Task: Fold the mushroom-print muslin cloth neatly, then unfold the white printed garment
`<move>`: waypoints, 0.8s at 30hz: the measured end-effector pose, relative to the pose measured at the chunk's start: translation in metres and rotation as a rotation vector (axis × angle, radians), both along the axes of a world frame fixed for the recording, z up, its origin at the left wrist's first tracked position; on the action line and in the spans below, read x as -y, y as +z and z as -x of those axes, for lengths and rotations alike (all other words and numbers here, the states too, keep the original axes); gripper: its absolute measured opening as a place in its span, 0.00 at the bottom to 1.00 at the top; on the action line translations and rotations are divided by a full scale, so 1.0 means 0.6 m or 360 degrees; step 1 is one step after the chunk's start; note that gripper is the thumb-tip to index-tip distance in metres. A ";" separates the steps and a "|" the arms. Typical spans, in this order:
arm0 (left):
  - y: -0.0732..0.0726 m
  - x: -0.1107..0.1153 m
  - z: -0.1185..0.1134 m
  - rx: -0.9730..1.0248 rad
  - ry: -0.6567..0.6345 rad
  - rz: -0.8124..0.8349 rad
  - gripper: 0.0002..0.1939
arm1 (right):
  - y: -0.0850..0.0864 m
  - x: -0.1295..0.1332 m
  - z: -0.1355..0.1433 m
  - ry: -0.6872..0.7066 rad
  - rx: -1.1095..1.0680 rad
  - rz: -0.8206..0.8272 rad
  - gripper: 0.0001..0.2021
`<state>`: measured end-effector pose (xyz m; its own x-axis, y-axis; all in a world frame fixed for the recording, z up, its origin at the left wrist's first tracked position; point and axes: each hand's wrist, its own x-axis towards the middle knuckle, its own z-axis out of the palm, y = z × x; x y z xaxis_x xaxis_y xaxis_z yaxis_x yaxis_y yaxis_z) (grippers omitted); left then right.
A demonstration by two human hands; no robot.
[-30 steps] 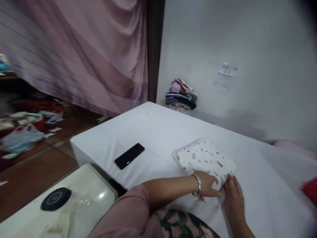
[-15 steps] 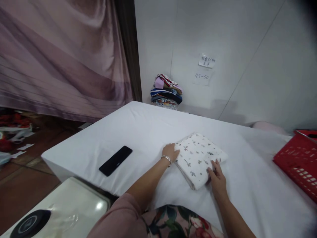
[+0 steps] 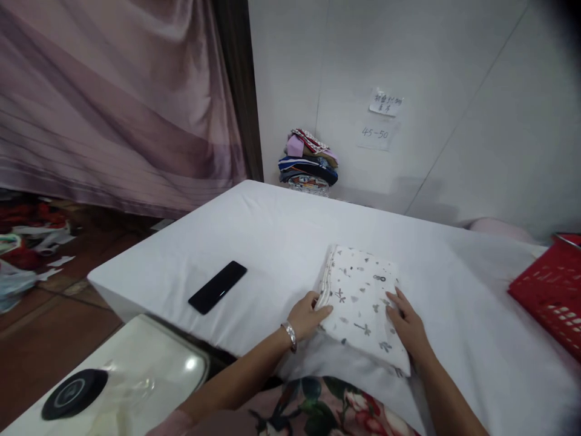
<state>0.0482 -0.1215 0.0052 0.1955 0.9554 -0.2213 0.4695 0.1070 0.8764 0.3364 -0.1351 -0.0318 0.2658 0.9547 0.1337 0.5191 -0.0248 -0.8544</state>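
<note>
A folded white cloth (image 3: pixel 361 303) with small grey and brown prints lies on the white-covered table (image 3: pixel 281 230), close to my body. My left hand (image 3: pixel 308 315), with a silver bracelet at the wrist, grips the cloth's left edge, thumb on top and fingers at the layered side. On the right edge rests my right hand (image 3: pixel 408 321), its fingers apart and fingertips touching the top of the cloth.
A black phone (image 3: pixel 218 287) lies left on the table. A red basket (image 3: pixel 551 293) stands at the right edge. Folded fabrics (image 3: pixel 308 162) are stacked by the wall. A white surface (image 3: pixel 167 357) at lower left bears a black round object (image 3: pixel 75 393).
The folded cloth has turned so its edges run more nearly straight to me, and it sits slightly nearer. My left hand has moved down along its left side; my right hand slid slightly right.
</note>
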 end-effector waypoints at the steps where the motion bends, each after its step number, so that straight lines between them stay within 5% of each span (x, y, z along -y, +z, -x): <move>1: -0.003 0.004 0.005 0.0113 0.0030 0.0009 0.20 | 0.007 0.002 0.000 0.0015 0.0168 -0.0032 0.23; 6: -0.017 0.002 0.009 0.0514 0.0255 0.0108 0.18 | 0.039 0.029 0.063 0.0394 0.0696 -0.0363 0.22; 11: -0.024 0.000 -0.005 0.0746 0.0377 0.0206 0.19 | 0.027 0.051 0.159 0.0945 0.1030 -0.0236 0.32; 19: -0.016 0.013 -0.011 0.0956 0.0470 0.0365 0.18 | 0.018 0.047 0.193 0.0838 0.1056 -0.0246 0.32; 24: -0.015 0.017 -0.013 0.0908 0.0484 0.0322 0.15 | 0.034 0.038 0.187 0.0730 0.0606 -0.0169 0.24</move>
<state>0.0558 -0.1314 -0.0037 0.0642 0.9369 -0.3435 -0.1379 0.3493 0.9268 0.2241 -0.1581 -0.0114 -0.2552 0.9367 0.2395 0.7263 0.3493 -0.5920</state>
